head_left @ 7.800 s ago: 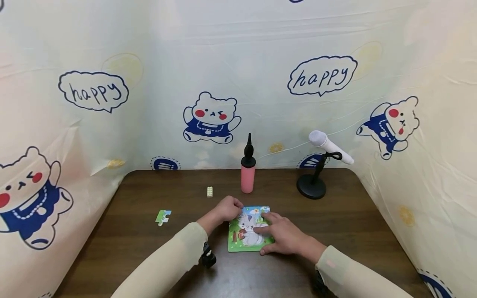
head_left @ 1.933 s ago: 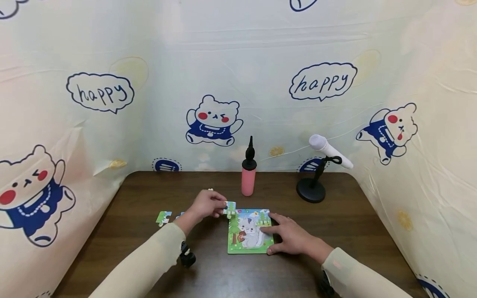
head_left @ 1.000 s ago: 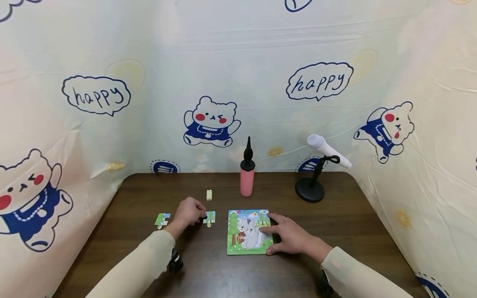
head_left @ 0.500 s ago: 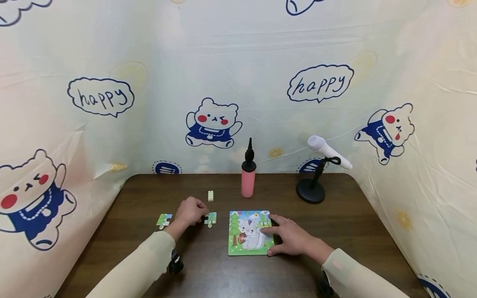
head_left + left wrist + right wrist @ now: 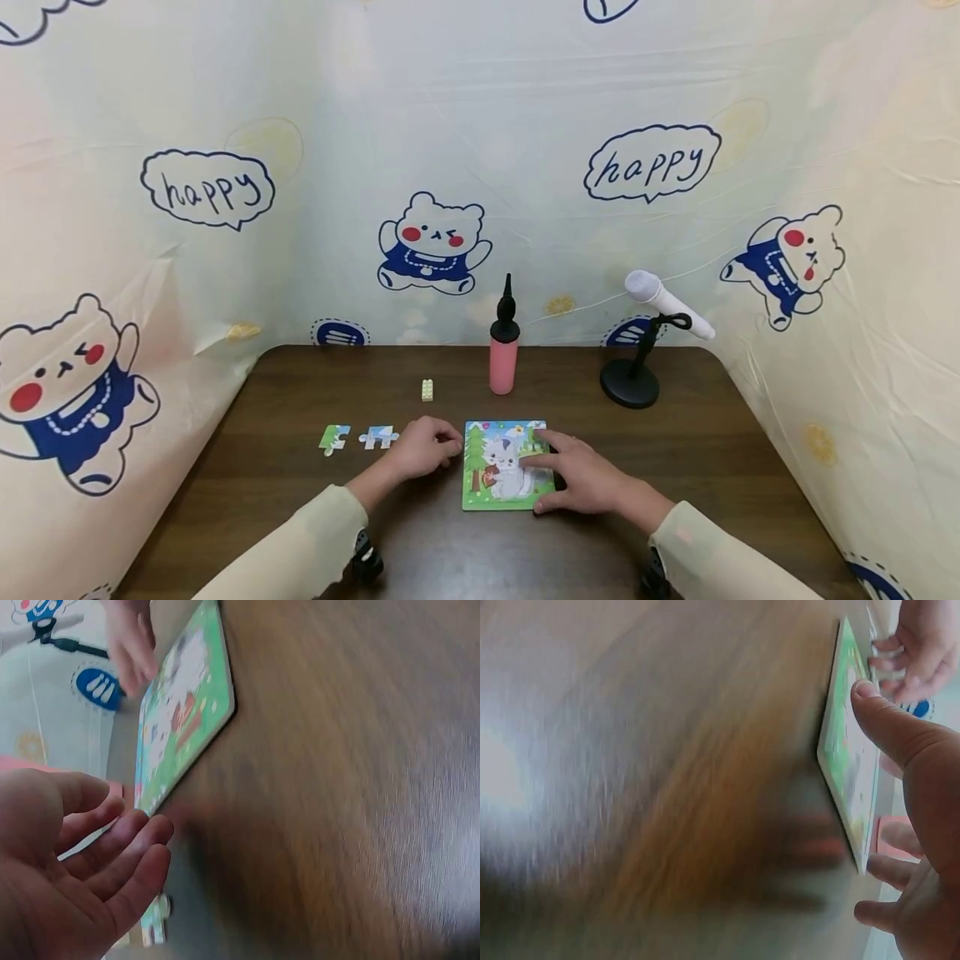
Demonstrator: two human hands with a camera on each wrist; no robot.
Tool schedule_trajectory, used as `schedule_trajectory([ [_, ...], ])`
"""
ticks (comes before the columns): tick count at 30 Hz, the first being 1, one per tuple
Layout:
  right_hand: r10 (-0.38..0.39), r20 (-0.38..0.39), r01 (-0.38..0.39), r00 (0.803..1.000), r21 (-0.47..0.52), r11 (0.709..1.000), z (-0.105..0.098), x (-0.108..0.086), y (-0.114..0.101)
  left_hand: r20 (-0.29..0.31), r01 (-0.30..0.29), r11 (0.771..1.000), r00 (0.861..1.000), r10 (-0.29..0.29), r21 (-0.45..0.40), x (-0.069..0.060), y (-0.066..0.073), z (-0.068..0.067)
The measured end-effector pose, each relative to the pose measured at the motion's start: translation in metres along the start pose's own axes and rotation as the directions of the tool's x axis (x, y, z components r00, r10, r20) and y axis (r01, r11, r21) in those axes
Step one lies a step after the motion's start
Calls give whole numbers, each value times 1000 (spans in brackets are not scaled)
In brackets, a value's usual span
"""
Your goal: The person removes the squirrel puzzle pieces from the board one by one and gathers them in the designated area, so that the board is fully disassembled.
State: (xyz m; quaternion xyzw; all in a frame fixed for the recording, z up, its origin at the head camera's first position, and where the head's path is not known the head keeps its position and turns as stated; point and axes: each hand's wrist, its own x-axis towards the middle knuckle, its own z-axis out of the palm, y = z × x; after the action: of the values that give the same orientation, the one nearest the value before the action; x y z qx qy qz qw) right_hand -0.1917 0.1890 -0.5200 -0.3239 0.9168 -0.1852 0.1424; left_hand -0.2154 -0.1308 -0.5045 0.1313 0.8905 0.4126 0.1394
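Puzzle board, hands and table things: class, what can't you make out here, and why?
Head view: part of the puzzle board, covered by the right hand.
Head view: fine detail on the pale block, too small.
Head view: the rest of both sleeves, cut off by the bottom edge.
Left wrist view: most of the pink pump, hidden behind the left hand.

Puzzle (image 5: pixel 504 471) green, blue, grey; table (image 5: pixel 495 554) wood-grained brown.

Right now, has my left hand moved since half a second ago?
Yes. Judged against the small pale brick, your left hand has moved right and a little toward you, nearer the puzzle.
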Motion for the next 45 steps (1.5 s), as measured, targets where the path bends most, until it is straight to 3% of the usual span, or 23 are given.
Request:
schedule_trajectory([
  [5, -59, 22, 59, 998, -22, 998, 8, 6, -14, 24, -52, 998, 998, 51, 34, 2, 6, 7],
  [12, -131, 37, 133, 991, -46, 990, 17, 11, -23, 22, -74, 996, 997, 73, 56, 8, 8, 14],
  [19, -136, 53, 139, 989, -70, 988, 18, 14, -26, 4, -98, 991, 995, 98, 90, 12, 8, 17],
  [30, -124, 61, 129, 990, -99, 987, 19, 16, -29, 69, -115, 987, 992, 107, 114, 13, 14, 19],
  [36, -119, 70, 126, 990, -107, 986, 16, 18, -32, 52, -132, 982, 991, 126, 132, 15, 19, 21],
  [45, -120, 87, 131, 989, -134, 982, 13, 18, -36, 33, -113, 988, 993, 110, 103, 21, 21, 22],
])
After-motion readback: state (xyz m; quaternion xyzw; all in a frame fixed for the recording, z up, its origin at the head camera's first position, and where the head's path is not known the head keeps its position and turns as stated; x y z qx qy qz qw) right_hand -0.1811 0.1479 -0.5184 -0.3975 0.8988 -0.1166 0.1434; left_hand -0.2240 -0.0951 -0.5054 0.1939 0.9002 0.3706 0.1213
